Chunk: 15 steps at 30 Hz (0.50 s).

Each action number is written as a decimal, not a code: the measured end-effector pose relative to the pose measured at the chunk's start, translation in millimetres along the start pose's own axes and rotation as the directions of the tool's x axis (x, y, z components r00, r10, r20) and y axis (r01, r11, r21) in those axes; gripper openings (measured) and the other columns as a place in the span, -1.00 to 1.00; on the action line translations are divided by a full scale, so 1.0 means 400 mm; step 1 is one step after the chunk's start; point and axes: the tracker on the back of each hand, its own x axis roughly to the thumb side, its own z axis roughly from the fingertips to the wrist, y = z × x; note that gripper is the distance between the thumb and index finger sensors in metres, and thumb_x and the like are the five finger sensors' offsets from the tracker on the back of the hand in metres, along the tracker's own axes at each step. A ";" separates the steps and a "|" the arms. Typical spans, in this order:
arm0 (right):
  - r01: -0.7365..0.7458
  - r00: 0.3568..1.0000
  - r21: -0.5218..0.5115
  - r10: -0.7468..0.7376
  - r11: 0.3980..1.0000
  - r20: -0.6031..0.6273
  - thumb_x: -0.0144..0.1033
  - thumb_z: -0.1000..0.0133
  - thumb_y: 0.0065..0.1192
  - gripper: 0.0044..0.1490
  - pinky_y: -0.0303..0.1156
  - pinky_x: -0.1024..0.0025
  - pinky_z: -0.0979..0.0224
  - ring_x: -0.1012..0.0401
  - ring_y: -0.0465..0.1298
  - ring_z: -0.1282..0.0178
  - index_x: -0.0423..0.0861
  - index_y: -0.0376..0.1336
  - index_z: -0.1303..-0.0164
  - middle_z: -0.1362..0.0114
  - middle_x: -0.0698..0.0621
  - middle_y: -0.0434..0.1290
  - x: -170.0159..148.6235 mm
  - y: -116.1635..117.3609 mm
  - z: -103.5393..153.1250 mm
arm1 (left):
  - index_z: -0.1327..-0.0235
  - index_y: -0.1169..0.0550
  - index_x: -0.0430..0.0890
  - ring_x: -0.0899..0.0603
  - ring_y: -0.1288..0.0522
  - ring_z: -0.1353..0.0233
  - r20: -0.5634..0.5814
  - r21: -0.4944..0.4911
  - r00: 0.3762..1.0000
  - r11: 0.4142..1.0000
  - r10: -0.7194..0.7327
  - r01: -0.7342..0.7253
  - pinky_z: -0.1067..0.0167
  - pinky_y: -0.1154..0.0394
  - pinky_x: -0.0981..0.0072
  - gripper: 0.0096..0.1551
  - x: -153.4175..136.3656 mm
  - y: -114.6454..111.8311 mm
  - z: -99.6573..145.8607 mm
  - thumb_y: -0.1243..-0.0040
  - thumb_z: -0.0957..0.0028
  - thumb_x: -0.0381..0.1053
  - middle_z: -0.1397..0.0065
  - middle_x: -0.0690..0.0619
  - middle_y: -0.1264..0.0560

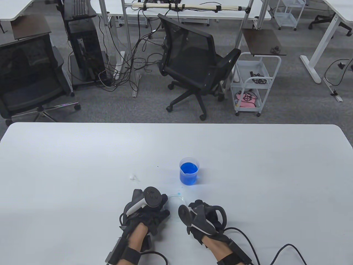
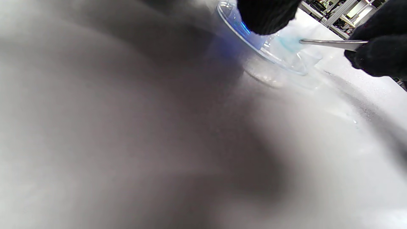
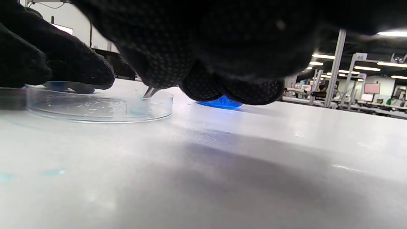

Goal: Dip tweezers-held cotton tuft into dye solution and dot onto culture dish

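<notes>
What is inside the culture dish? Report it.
Inside the culture dish: the tweezers' tip with a pale-blue cotton tuft and scattered droplets. The left hand covers the far rim.

Grey carpet (image 1: 289, 93) covers the floor beyond the white table (image 1: 82, 154). A black mesh office chair (image 1: 193, 63) stands past the table's far edge — a white wire trolley (image 1: 255, 82) just beside it, another dark chair (image 1: 27, 77) and tangled cables (image 1: 129, 55) toward the far left corner. Ceiling strip lights (image 3: 365, 68) glow.
</notes>
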 end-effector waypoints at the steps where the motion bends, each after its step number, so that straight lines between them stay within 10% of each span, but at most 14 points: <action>1: 0.007 1.000 -0.006 -0.007 1.000 -0.003 -0.28 0.29 0.53 -0.49 0.63 0.37 0.54 0.21 0.64 0.53 -0.36 0.67 0.36 0.14 -0.32 0.71 -0.002 -0.005 0.000 | -0.68 0.08 0.06 -0.49 0.34 -0.62 0.000 0.000 1.000 1.000 0.000 0.000 -0.35 0.29 -0.60 -0.19 0.000 0.000 0.000 0.00 -0.34 0.18 -0.76 -0.27 0.30; 15: 0.044 0.999 -0.030 -0.043 0.999 0.030 -0.28 0.29 0.53 -0.49 0.63 0.37 0.54 0.22 0.64 0.53 -0.36 0.67 0.35 0.13 -0.32 0.71 0.011 -0.033 0.020 | -0.68 0.08 0.06 -0.49 0.34 -0.62 -0.001 0.001 1.000 1.000 0.000 0.000 -0.35 0.29 -0.60 -0.19 -0.002 0.001 0.001 0.00 -0.34 0.18 -0.76 -0.27 0.30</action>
